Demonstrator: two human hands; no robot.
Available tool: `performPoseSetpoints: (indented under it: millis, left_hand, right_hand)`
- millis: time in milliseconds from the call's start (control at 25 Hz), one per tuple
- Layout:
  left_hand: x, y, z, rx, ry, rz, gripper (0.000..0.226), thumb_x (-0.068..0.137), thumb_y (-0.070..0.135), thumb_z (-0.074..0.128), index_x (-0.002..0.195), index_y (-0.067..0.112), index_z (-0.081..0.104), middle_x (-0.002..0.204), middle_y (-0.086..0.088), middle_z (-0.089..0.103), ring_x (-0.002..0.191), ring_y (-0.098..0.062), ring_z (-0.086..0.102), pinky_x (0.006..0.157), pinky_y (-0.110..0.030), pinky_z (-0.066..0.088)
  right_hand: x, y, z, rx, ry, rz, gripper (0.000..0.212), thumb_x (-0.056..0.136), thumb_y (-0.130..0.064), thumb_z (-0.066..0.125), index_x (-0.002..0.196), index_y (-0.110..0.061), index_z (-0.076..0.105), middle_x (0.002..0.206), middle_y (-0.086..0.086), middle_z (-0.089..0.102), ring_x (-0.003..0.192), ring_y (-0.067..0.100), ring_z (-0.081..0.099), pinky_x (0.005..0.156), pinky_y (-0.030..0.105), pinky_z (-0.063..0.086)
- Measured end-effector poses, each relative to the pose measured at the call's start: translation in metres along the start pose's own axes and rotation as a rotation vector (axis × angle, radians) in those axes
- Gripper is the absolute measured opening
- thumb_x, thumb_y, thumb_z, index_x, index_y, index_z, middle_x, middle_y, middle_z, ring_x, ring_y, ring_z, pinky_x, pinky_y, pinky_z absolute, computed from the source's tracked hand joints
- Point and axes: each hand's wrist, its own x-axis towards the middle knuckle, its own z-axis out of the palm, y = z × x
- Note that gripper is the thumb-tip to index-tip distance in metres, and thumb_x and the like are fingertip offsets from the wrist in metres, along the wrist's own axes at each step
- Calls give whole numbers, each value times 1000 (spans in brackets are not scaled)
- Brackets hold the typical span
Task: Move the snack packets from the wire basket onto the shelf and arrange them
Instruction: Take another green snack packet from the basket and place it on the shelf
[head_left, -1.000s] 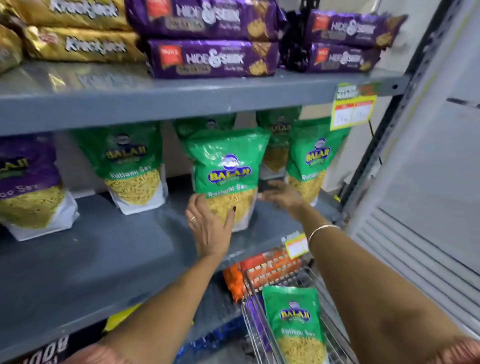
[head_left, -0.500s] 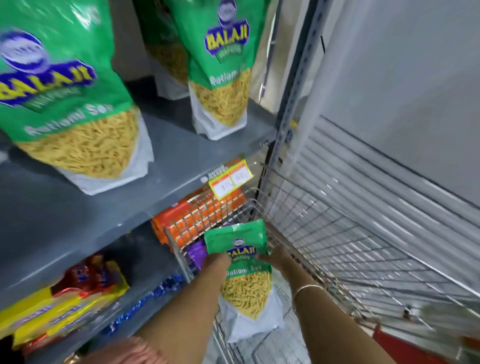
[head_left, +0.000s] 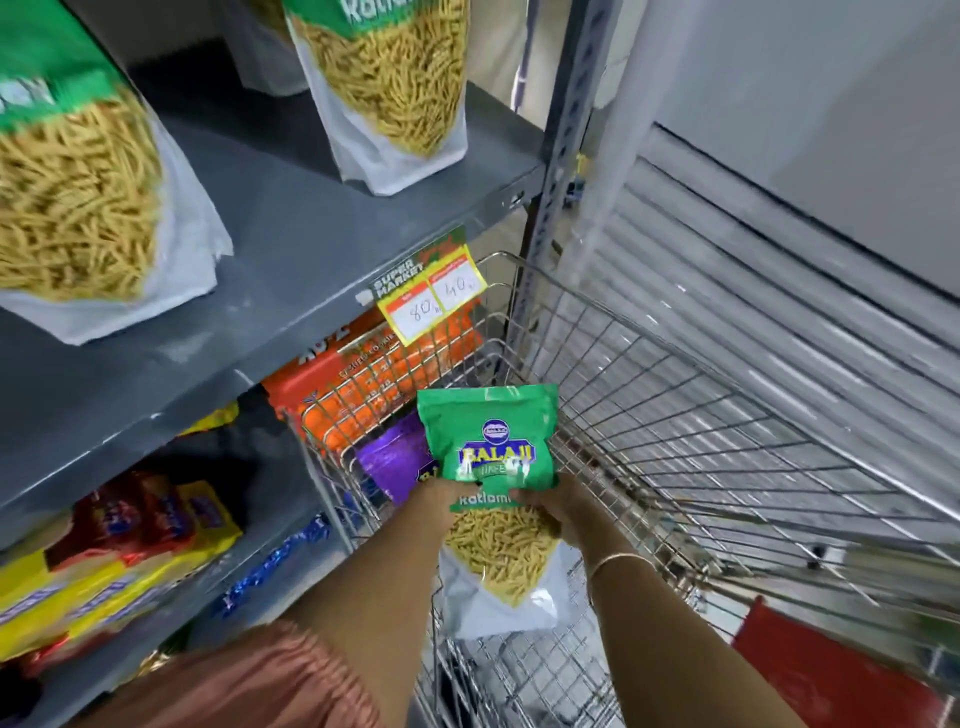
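Note:
A green Balaji snack packet (head_left: 491, 447) with yellow sev showing through its clear lower half is held over the wire basket (head_left: 675, 415). My left hand (head_left: 441, 496) grips its left side and my right hand (head_left: 550, 512) grips its right side at mid-height. The packet's top bends away from me. A purple packet (head_left: 392, 460) lies in the basket behind it. On the grey shelf (head_left: 322, 239) above stand two green packets, one large at the left (head_left: 78, 208) and one further back (head_left: 395, 93).
A yellow price tag (head_left: 431, 299) hangs on the shelf edge. Orange boxes (head_left: 374, 374) and yellow-red packets (head_left: 119, 561) fill the lower shelf. A perforated upright post (head_left: 566, 145) and a ribbed grey shutter (head_left: 779, 291) stand to the right. A red object (head_left: 831, 680) lies at the lower right.
Both hands left the shelf packet, dropped into the basket and took hold of a green packet. It now sits slightly higher, and the view has moved closer.

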Motion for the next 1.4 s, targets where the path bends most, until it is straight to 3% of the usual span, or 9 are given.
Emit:
performPoseSetpoints:
  millis: [120,320,480,640,920,1000,1120,1200,1400]
  left_hand:
    - [-28,-3,9,-8,-55,34,50,77,-1,70,124,-8,54,110,-25,65,73,-22,63,88,-42,52]
    - [-104,4,20,-31,-66,264,76,60,7,83,126,-11,48,128,-13,56,108,-21,55,104,-42,45]
    - [-196,24,-4,-48,-102,416,33,78,-6,67,106,-3,50,92,-12,66,81,-9,60,85,-34,49]
    - [-253,42,-76,-24,-105,599,46,67,-7,76,105,12,57,118,-17,62,87,-19,71,100,-39,46]
    - [-380,17,-232,-181,70,724,24,84,-6,60,71,12,50,34,7,63,47,-7,63,82,-41,50]
    - [-399,5,-273,-213,142,779,9,86,-4,58,86,4,58,46,5,68,44,-4,61,91,-42,47]
    - [-411,-12,-335,-328,316,894,38,84,-5,60,121,-1,54,78,-2,62,49,-4,61,75,-33,52]
    - [-413,-20,-362,-382,427,941,22,82,-6,63,102,1,59,77,-1,57,39,1,60,50,-19,54]
    - [-380,-30,-394,-444,701,953,18,74,-4,72,88,0,61,109,-15,66,86,-20,64,76,-33,55]
  right_hand:
    - [-32,-6,-18,2,-2,-81,37,65,17,69,99,5,62,67,7,70,50,16,66,42,22,55]
    - [-110,-34,-41,-13,-13,-216,67,45,2,76,110,8,61,102,29,69,76,30,67,77,46,59]
    - [-176,-76,-33,-91,-66,-355,47,62,12,72,107,7,59,109,28,65,76,27,66,60,33,60]
    - [-247,-126,12,-181,-144,-499,28,73,12,65,95,-6,61,85,7,68,69,17,66,51,28,55]
    - [-319,-198,160,-404,-299,-752,41,69,7,72,108,1,57,91,12,71,81,24,68,62,28,59]
    - [-333,-208,208,-426,-355,-809,41,64,3,77,101,0,60,93,14,73,82,23,68,82,41,59]
    - [-343,-216,282,-442,-366,-982,105,42,-23,91,131,0,42,131,21,54,120,37,52,105,56,41]
    - [-337,-221,320,-425,-402,-1044,121,31,-35,92,134,-1,38,136,20,52,126,37,47,107,55,39]
    - [-336,-207,361,-417,-424,-1052,68,60,0,82,120,7,52,114,15,64,109,29,59,93,36,48]
